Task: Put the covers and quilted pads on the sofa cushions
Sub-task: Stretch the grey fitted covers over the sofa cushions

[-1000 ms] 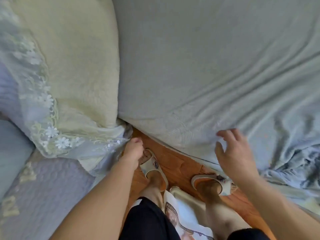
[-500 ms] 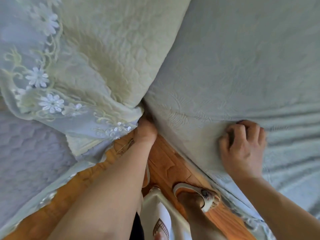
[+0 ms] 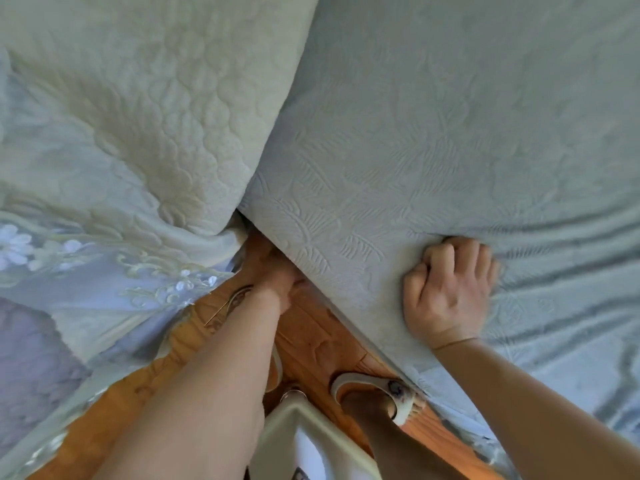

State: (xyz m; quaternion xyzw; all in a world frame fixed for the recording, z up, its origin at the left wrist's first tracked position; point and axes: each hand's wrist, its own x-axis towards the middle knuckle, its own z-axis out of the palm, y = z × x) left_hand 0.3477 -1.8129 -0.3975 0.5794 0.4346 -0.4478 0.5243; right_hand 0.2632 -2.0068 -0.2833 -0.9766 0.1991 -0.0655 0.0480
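A pale blue-grey textured cover (image 3: 433, 140) is stretched over a large sofa cushion that fills the right and top of the view. My right hand (image 3: 450, 292) is clenched in a fold of this cover near the cushion's front edge. My left hand (image 3: 282, 284) reaches under the cushion's corner, its fingers hidden beneath the cover's edge. To the left lies a cream quilted pad (image 3: 145, 109) with a lace flower trim (image 3: 104, 271), draped over another cushion.
A wooden sofa frame or floor (image 3: 311, 341) shows between the cushions. My feet in white sandals (image 3: 381, 393) stand below. A lilac quilted surface (image 3: 31, 368) lies at the lower left. A white garment edge (image 3: 311, 445) hangs at the bottom.
The view has closed in on the cushion corner. My right hand went from open above the cover to clenched in it. My left hand moved right, under the cushion's corner.
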